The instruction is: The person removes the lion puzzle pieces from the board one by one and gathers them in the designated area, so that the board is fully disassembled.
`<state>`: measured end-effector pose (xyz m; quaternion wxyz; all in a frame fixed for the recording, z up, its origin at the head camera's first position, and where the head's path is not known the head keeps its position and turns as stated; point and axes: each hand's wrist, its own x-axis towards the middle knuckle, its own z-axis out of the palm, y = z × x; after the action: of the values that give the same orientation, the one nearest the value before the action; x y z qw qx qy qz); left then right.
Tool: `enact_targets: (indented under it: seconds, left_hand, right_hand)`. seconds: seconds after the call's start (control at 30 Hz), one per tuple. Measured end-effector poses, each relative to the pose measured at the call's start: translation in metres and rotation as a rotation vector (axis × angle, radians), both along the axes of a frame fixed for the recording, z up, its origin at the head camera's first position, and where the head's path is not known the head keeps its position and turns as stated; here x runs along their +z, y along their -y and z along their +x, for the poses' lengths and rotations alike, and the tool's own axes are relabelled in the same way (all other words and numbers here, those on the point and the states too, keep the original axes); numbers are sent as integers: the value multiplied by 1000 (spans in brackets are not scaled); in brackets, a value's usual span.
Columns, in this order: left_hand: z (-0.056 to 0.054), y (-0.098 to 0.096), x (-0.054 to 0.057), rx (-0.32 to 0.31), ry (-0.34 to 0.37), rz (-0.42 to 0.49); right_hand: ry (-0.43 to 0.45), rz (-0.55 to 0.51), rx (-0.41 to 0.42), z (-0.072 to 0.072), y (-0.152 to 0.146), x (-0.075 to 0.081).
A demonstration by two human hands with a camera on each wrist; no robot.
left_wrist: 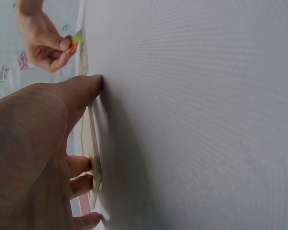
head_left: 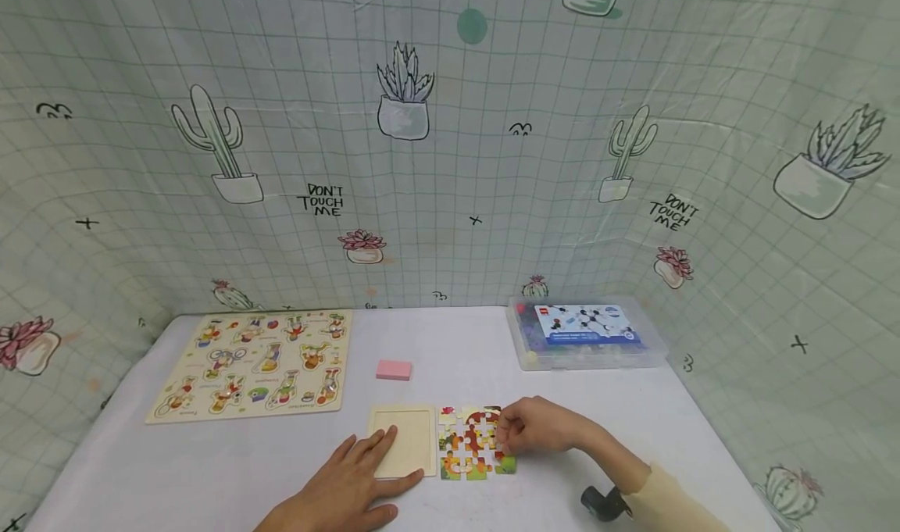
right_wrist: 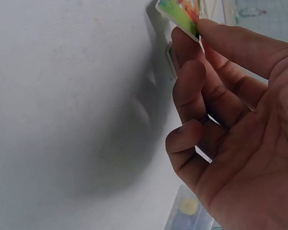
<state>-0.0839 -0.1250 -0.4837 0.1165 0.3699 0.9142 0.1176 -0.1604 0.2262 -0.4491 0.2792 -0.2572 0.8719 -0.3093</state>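
Note:
A shallow square wooden tray (head_left: 413, 438) lies on the white table. My left hand (head_left: 351, 477) rests with spread fingers over its left and front edges; in the left wrist view the fingertips touch the tray's edge. Just to the right, colourful jigsaw pieces (head_left: 476, 469) lie in a loose square with thin gaps between them. My right hand (head_left: 541, 426) is over the right side of that square. Between its thumb and index finger it pinches a green and orange jigsaw piece (right_wrist: 180, 13), held tilted, while the other fingers curl loosely.
A pink block (head_left: 394, 370) lies behind the tray. At the back left is a wooden picture board (head_left: 333, 369) with figures. A clear plastic box (head_left: 591, 337) with a blue label stands at the back right. A black object (head_left: 601, 505) is by the right wrist.

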Motion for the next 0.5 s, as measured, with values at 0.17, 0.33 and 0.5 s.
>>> enact_targets:
  seconds: [0.17,0.33,0.5]
  left_hand:
    - [0,1,-2,-2,1,5]
    - [0,1,-1,2,0,8]
    - [1,0,-1,10,-3,6]
  right_hand:
    - [-10,13,-14,2,2,-3]
    - [-5,14,-21,3,2,-5]
    - [-6,14,-16,3,2,-8]
